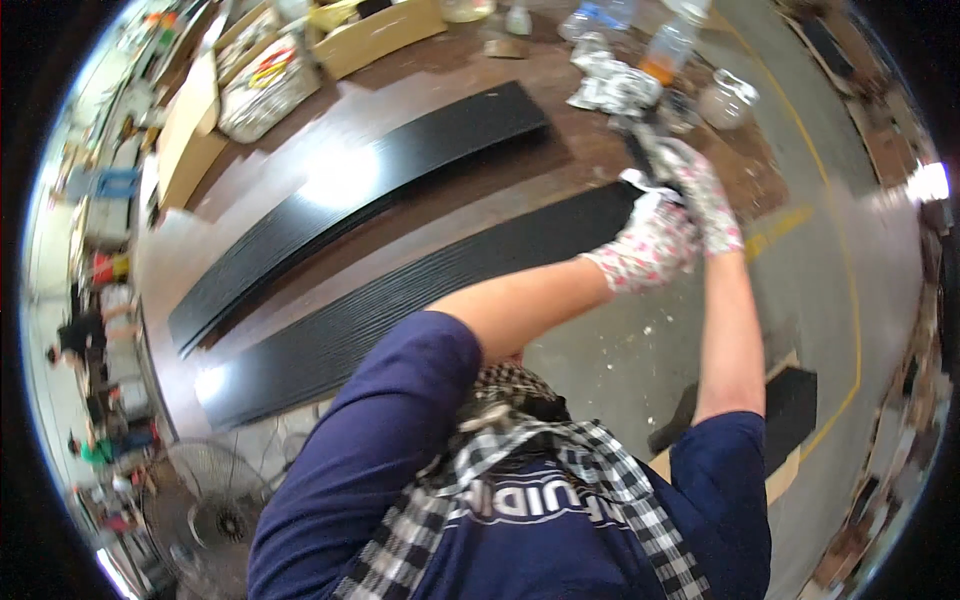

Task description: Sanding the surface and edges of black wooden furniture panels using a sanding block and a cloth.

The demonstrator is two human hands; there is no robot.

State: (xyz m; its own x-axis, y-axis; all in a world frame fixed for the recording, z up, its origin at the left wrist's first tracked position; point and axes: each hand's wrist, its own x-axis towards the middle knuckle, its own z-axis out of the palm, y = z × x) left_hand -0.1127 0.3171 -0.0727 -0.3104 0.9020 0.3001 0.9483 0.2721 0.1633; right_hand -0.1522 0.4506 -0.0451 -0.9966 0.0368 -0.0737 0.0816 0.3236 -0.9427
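Observation:
Two long black boards with ribbed faces lie side by side on a brown table. My hands, in white gloves with a pink floral pattern, meet at the right end of the near board [430, 295]. My left hand [650, 245] is closed at that end, beside a small white piece [645, 183] that looks like cloth. Just past it, my right hand [700, 190] curls closed near a dark narrow thing [637, 150]. Blur and overlap hide what either hand grips. The far board [400, 165] lies apart from both hands.
Crumpled silvery wrapping [612, 82], a bottle with orange liquid [672, 48] and a clear jar [728, 100] stand beyond my hands. Cardboard boxes [385, 38] line the far left of the table [575, 160]. A fan [215, 515] stands at lower left; people are farther off.

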